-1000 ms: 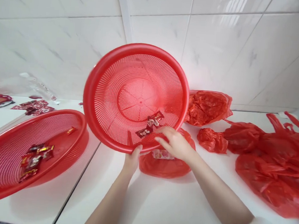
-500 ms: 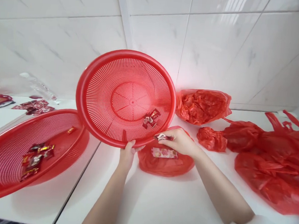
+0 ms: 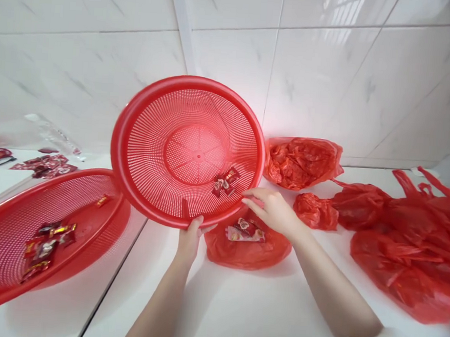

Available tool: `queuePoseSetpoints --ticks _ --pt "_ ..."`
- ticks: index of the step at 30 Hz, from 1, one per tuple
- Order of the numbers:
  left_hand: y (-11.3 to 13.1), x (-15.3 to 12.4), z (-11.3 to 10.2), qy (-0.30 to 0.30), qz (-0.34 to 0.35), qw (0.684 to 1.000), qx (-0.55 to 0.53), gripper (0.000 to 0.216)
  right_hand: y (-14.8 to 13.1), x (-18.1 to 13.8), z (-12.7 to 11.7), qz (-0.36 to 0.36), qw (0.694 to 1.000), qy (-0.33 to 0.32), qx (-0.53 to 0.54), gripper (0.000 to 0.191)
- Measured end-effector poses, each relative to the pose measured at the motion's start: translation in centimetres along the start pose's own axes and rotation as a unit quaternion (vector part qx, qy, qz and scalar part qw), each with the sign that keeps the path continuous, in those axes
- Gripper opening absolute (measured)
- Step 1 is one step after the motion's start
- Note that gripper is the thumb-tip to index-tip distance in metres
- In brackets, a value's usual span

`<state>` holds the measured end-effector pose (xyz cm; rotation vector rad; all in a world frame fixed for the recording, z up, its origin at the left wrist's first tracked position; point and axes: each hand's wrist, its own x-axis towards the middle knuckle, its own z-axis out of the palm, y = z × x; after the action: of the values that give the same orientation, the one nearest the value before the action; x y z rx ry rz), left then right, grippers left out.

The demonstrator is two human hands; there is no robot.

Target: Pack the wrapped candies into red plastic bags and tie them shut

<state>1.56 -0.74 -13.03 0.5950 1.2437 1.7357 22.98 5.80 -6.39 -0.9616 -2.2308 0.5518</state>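
Observation:
Gripping the lower rim of a red plastic basket, my left hand keeps it tilted toward me. Several small wrapped candies lie inside near its lower right side. My right hand hovers by the rim with fingers apart and holds nothing. Below it a red plastic bag lies spread on the white table. On the bag rest a dark red candy packet and a pink-and-white packet, partly overlapping.
At left a second red basket holds several wrapped candies. Loose red packets lie behind it near the tiled wall. Red plastic bags are heaped at right, with a bunched bag near the wall.
My right hand has let go of the dark red candy packet, which now lies on the red bag by the pink packet. The hand has opened near the rim. My left hand keeps its grip.

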Motion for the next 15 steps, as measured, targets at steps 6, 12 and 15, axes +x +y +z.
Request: queuePoseSetpoints --ticks 6,12,15 --pt "-1.6 -2.1 1.0 -0.054 -0.099 0.993 0.018 0.066 1.3 0.4 3.3 -0.051 0.985 -0.02 -0.163 0.04" --pt "-1.8 -2.6 1.2 -0.093 -0.135 0.986 0.025 0.06 2.3 0.8 3.8 0.003 0.998 0.022 -0.055 0.018" --pt "-1.2 -2.2 1.3 -0.087 -0.133 0.987 0.009 0.063 2.1 0.8 3.0 0.081 0.99 0.058 0.1 0.022"
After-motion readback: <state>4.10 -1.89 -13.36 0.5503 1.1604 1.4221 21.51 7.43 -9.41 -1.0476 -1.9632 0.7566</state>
